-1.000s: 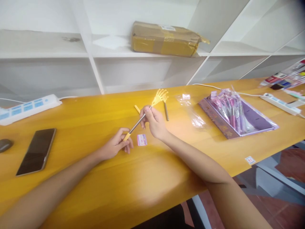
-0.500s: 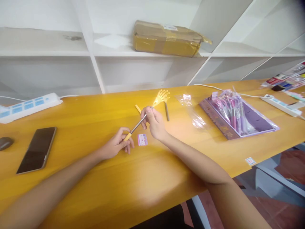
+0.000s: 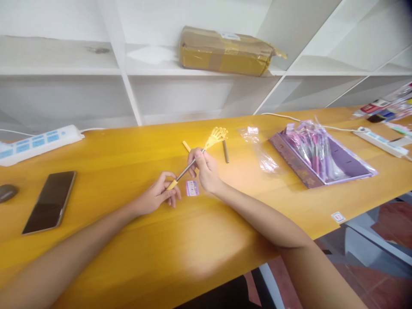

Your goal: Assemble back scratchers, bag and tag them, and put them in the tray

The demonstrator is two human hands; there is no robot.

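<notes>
A back scratcher (image 3: 185, 171) with a yellow claw head, a silver rod and a yellow handle end slants up to the right between my hands. My left hand (image 3: 162, 191) has thumb and fingers round the yellow handle end. With thumb and fingertips, my right hand (image 3: 206, 169) grips the rod just below the claw head. Behind the claw, a grey metal rod (image 3: 226, 152) lies on the table; its far end is hidden. Left of my right hand a thin yellow stick (image 3: 186, 146) shows, partly covered by my fingers. A small pink and white card (image 3: 192, 188) lies between my hands.
On the right, a purple box (image 3: 309, 178) holds several wrapped items, with clear plastic wrappers (image 3: 265, 161) beside it. A phone (image 3: 49, 201), a mouse (image 3: 8, 193) and a power strip (image 3: 41, 143) lie left. A taped parcel (image 3: 225, 53) sits on the shelf.
My right hand has shifted slightly toward me, and the claw head has tipped a little lower with it. My left hand stays where it was.
</notes>
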